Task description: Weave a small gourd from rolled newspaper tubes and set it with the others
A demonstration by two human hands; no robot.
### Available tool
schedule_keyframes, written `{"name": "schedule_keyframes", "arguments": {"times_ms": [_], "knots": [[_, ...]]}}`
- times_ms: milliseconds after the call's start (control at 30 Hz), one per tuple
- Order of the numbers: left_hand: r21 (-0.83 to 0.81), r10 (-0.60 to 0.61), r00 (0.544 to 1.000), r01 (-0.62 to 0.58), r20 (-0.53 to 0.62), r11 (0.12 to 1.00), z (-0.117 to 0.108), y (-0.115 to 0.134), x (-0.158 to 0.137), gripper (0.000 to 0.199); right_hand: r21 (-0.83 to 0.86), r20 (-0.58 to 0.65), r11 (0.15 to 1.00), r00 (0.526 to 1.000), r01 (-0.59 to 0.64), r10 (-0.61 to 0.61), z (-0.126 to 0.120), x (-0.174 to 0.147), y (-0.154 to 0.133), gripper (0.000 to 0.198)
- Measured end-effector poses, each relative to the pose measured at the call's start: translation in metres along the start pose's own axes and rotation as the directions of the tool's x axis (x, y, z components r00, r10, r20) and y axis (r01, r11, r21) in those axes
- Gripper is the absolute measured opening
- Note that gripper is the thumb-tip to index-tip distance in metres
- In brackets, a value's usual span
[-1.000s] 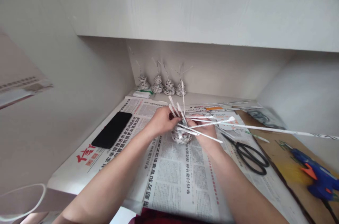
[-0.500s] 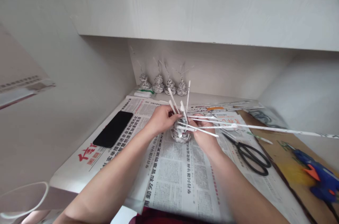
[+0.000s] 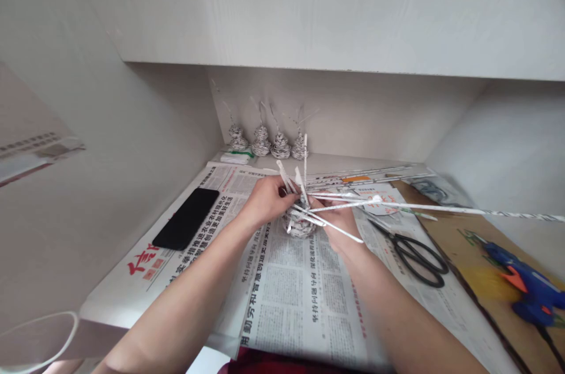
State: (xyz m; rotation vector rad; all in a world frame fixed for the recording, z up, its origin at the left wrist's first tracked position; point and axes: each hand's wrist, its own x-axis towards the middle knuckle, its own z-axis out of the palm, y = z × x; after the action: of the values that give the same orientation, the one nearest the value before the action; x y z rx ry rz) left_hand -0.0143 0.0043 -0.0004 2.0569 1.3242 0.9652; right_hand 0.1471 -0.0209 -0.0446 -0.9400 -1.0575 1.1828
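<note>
Between my hands, on the newspaper, stands a small round piece woven from rolled paper, with several white paper sticks poking up and out of it. My left hand is closed at its upper left side, thumb and fingers pinching the base of the upright sticks. On the other side my right hand has its fingers closed on the paper sticks at the rim; part of them is hidden behind the sticks. One long paper stick runs from the piece far off to the right.
Several finished gourd-shaped woven pieces stand along the back wall. A black phone lies on the newspaper at left. Black-handled scissors lie at right, beside a cardboard sheet bearing a blue glue gun. A shelf edge overhangs above.
The sticks around the piece have shifted slightly, and the one pointing front right has tipped lower. My right hand has turned a little at the rim; the left keeps its pinch.
</note>
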Motion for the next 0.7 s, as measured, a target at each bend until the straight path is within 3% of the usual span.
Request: {"name": "schedule_keyframes", "arguments": {"times_ms": [200,367,700], "knots": [[-0.026,0.08,0.997,-0.08,-0.017,0.996,0.0045,0.0,-0.0007,0.015,0.128,-0.024,0.985,0.992,-0.12,0.124,0.0028,0.0005,-0.0024,0.031],[-0.053,0.048,0.998,-0.045,0.043,0.998,0.0038,0.0005,-0.0009,0.015,0.159,0.029,0.973,0.986,-0.165,0.163,0.0018,0.0008,-0.0021,0.032],[-0.075,0.025,0.999,-0.022,0.035,0.997,0.0034,0.0039,-0.001,0.018,0.164,-0.02,0.966,0.978,-0.2,0.206,-0.0004,0.001,-0.0052,0.031]]}}
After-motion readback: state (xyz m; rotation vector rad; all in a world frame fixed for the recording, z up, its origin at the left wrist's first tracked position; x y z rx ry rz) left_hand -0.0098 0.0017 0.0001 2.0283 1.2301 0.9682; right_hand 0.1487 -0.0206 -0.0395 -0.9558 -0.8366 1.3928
